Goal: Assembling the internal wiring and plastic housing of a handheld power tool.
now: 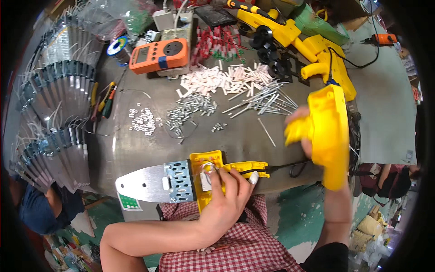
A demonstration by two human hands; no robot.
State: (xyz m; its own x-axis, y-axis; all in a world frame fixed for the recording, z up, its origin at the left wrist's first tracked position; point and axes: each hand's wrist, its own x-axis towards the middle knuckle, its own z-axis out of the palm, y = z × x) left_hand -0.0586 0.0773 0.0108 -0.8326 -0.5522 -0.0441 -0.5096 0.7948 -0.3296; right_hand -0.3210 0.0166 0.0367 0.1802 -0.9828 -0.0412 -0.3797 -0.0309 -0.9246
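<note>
Pointing left: tapered metal plate (154, 180), long axis crosswise.

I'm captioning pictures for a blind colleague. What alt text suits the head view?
A person's left hand touches an open yellow tool housing with a tapering metal plate, while the right hand holds a motion-blurred yellow casing. Farther back on the grey workbench are screws, metal rods, white pieces and an orange multimeter.

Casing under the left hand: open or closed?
Open. The yellow casing shows its inside: a white block and the black cable lie uncovered by the left hand.
</note>
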